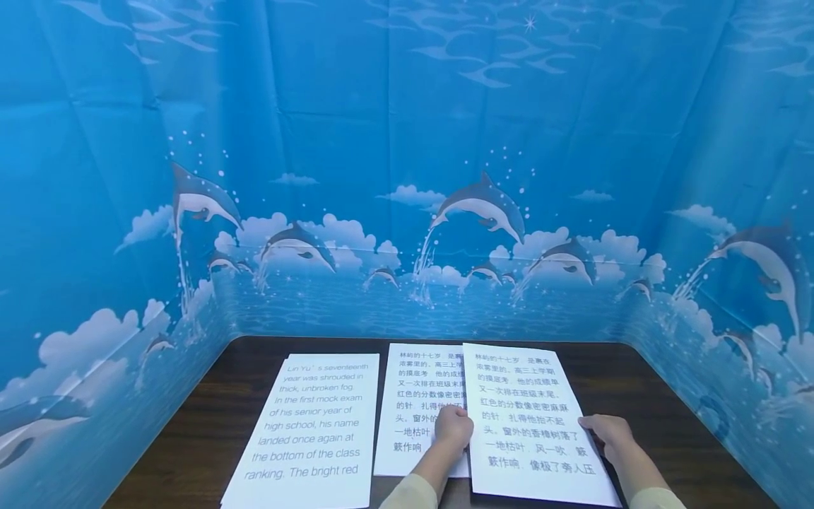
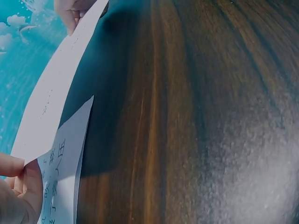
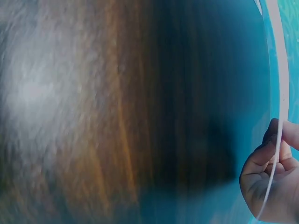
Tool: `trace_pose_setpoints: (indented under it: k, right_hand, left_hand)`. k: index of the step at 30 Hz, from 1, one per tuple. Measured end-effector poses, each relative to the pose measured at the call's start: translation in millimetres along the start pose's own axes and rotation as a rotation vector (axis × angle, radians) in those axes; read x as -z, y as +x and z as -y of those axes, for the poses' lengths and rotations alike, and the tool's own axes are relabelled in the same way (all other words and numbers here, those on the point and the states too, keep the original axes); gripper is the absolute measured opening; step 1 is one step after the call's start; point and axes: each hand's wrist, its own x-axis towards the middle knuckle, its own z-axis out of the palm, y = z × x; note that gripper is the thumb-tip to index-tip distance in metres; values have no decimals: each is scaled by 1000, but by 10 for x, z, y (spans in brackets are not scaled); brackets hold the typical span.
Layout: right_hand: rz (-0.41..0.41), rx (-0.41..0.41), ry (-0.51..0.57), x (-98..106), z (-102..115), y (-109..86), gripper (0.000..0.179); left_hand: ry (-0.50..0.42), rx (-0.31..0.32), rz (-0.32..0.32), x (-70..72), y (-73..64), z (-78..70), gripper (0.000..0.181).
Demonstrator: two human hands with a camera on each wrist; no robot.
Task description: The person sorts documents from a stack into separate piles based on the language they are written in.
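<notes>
Your left hand (image 1: 454, 433) pinches the left edge of a Chinese-printed sheet (image 1: 524, 424), and your right hand (image 1: 610, 431) pinches its right edge, holding it raised over the right part of the near counter (image 1: 197, 438). Just left of it, partly covered, lie matching Chinese pages (image 1: 416, 396); farther left lies an English-printed stack (image 1: 305, 428).

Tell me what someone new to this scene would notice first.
Probably the blue backdrop, with its leaping dolphins, behind and beside the dark wooden table. Next, the Chinese page on the right, held up by its edges between the left hand and right hand. It partly hides a similar page in the middle; an English page lies left.
</notes>
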Motion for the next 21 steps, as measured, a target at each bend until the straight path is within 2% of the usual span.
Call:
trace_pose_setpoints:
  k: [9, 17, 21]
  right_hand:
    - [-2, -30, -15, 94, -32, 44, 44]
    - [11, -51, -32, 224, -95, 90, 45]
    - [7, -45, -42, 273, -118, 111, 48]
  left_hand:
    - [4, -28, 3, -118, -45, -29, 10]
    - [-8, -16, 35, -219, -122, -53, 10]
    - [-7, -29, 32, -263, -151, -74, 9]
